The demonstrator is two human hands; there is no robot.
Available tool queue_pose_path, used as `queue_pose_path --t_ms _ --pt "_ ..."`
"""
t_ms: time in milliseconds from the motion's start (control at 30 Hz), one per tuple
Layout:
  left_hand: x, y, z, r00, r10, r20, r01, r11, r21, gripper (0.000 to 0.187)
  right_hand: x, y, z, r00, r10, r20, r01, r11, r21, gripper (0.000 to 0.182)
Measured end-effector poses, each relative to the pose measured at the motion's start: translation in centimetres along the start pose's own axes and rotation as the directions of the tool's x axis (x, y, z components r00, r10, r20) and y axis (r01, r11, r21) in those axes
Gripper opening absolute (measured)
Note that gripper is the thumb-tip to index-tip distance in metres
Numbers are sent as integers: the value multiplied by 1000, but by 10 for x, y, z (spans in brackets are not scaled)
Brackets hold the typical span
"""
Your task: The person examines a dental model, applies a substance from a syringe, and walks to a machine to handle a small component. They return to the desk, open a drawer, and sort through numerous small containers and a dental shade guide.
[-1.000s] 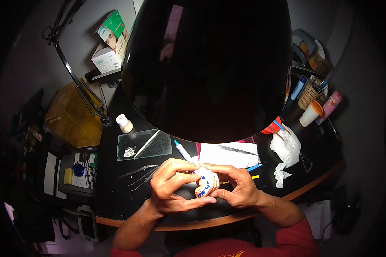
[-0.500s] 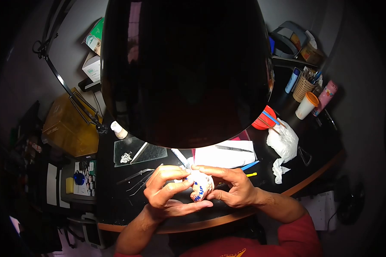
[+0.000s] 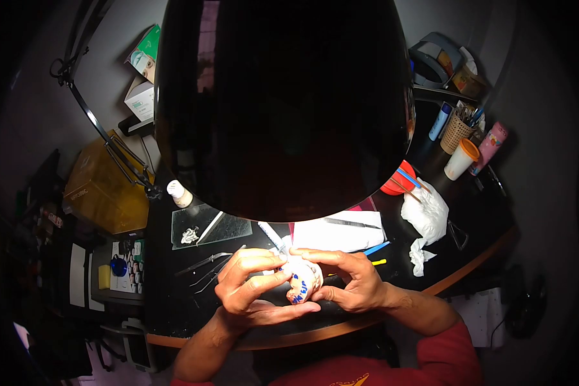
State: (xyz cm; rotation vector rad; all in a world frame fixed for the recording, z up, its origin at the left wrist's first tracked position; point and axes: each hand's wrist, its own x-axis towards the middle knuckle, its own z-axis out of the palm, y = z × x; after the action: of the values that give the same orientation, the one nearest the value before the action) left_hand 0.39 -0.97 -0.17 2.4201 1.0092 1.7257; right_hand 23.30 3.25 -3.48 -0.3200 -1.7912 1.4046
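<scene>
A pale plaster dental cast with blue handwriting on it is held between both hands above the front of the dark desk. My left hand grips its left side, the thumb reaching underneath and the fingers along the top. From the right, my right hand pinches it between thumb and curled fingers. A white syringe-like tube lies just beyond the fingertips. Left of the hands, metal tweezers and other thin metal tools rest on the desk. What the fingers cover of the cast is hidden.
A large black lamp or visor shape blocks the upper middle. A glass slab lies at the left, white tissue ahead, crumpled tissue and a red bowl at the right. A white cup with orange lid stands farther back.
The cast has turned very slightly in my hands, and both hands keep nearly the same grip. The view has shifted a little.
</scene>
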Motion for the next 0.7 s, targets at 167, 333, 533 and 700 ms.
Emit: queue_pose_path --t_ms 167,333,533,700 --pt "-1 2 -1 1000 -8 -11 8 1000 19 73 2 -2 0 997 -78 18 79 994 -72 65" --pt "0 2 -1 1000 14 -16 -14 1000 15 72 0 0 1 1000 -29 4 29 999 -33 65" --pt "1 -1 -1 1000 0 3 0 1000 -30 71 2 -3 -2 997 -63 49 67 993 -93 66" --pt "3 -3 -2 998 -41 37 43 997 -67 66 0 -2 2 999 -26 -37 26 1000 4 65"
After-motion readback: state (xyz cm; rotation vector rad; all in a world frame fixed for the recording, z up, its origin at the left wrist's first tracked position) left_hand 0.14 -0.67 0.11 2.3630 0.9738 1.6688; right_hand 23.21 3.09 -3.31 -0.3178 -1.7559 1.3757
